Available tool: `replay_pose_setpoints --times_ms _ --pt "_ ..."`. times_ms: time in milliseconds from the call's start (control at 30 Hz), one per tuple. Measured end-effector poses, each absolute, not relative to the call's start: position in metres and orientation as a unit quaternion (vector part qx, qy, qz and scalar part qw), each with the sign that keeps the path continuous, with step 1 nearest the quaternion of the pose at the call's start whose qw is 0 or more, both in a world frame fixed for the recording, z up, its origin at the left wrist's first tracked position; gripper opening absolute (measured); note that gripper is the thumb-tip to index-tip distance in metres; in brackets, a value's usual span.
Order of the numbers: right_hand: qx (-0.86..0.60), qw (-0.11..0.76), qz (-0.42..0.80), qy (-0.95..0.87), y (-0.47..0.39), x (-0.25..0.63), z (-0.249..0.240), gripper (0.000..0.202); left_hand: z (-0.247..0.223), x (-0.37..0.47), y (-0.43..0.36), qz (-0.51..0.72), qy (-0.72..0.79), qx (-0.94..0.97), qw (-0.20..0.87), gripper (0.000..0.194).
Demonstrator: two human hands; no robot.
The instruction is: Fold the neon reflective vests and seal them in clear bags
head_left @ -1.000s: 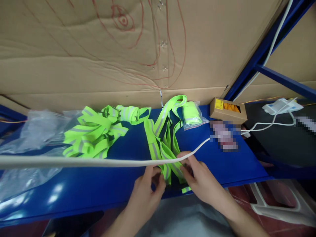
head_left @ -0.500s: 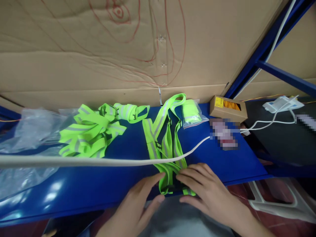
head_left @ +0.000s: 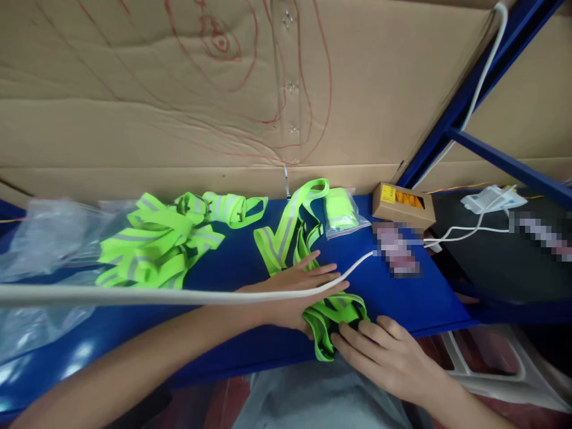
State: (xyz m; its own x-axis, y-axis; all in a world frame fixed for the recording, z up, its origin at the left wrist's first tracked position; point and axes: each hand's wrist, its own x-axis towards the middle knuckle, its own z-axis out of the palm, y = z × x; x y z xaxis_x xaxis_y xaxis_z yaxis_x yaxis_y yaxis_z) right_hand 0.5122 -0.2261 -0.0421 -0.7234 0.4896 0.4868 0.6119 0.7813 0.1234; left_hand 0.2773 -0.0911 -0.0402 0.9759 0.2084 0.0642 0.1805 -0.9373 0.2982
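Observation:
A fluorescent yellow-green reflective strap (head_left: 286,229) with grey stripes runs from the back of the blue table toward me. Its near part is gathered in loops (head_left: 342,310) at the table's front edge. My left hand (head_left: 297,292) lies across the strap's middle, fingers stretched out and spread; its thumb is hidden. Curled fingers of my right hand (head_left: 379,348) grip the near loops from the right side. To the left, more loose reflective straps (head_left: 152,244) lie in a heap, with a rolled strap (head_left: 227,208) behind them.
A bagged strap (head_left: 342,210) and a cardboard box (head_left: 404,205) with orange contents stand at the back. Clear plastic bags (head_left: 58,238) lie at left. A white cable (head_left: 179,295) crosses the view before my left arm. A blue frame post (head_left: 487,83) rises at right.
My left hand has moved forward and right, from the strap's near end onto its middle. The near part, flat before, is now bunched into loops. My right hand has shifted slightly right and closed on it.

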Motion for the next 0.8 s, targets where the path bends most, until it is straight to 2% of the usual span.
replay_pose_setpoints --times_ms 100,200,367,533,633,700,800 --pt "-0.311 0.199 -0.137 -0.919 -0.232 0.520 -0.048 0.030 -0.046 0.285 -0.084 0.035 0.093 0.985 0.139 0.084" --pt "-0.320 0.166 -0.122 -0.925 -0.239 0.534 -0.048 0.033 -0.047 0.278 -0.084 0.049 0.105 0.990 0.086 0.074" --pt "-0.359 0.143 -0.060 -0.920 -0.243 0.553 -0.045 0.040 -0.052 0.256 -0.078 0.020 0.138 0.990 -0.012 0.034" --pt "-0.384 0.106 0.057 -0.916 -0.226 0.551 -0.039 0.032 -0.056 0.251 -0.071 0.021 0.155 0.988 -0.009 0.032" --pt "-0.384 0.081 0.085 -0.916 -0.214 0.546 -0.040 0.022 -0.047 0.252 -0.075 0.006 0.169 0.985 0.015 0.029" --pt "-0.371 0.076 0.079 -0.922 -0.210 0.544 -0.042 0.025 -0.039 0.254 -0.084 0.004 0.190 0.981 0.049 0.038" --pt "-0.358 0.095 0.063 -0.927 -0.211 0.543 -0.046 0.029 -0.029 0.263 -0.106 0.041 0.190 0.976 0.101 0.093"
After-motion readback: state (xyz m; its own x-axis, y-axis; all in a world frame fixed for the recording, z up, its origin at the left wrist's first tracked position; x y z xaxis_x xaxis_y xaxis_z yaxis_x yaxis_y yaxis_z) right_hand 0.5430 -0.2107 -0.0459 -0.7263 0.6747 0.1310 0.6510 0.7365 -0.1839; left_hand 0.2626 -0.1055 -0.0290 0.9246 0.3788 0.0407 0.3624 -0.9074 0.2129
